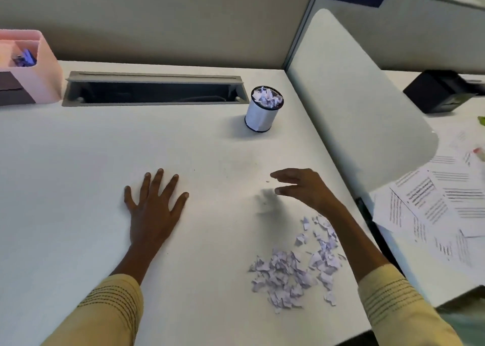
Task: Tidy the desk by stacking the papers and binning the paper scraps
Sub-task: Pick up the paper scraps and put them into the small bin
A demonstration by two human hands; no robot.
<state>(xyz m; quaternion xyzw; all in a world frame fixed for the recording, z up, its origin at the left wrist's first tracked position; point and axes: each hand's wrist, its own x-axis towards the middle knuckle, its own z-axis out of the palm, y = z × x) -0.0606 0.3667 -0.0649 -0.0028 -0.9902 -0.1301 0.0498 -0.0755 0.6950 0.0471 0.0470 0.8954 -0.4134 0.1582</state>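
Scraps [294, 272] lie heaped near the desk [78, 162] edge, light, flimsy, best scooped from beneath; right hand [301, 188] hovers loosely spread, empty; left hand [154, 201] presses flat; bin [263, 109] stands beyond, nearly full.

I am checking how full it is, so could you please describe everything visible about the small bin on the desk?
The small bin is a round cup with white sides and dark bands at rim and base. It stands upright on the white desk, towards the back right near the divider panel. Torn paper scraps fill it to the rim. Neither hand touches it.
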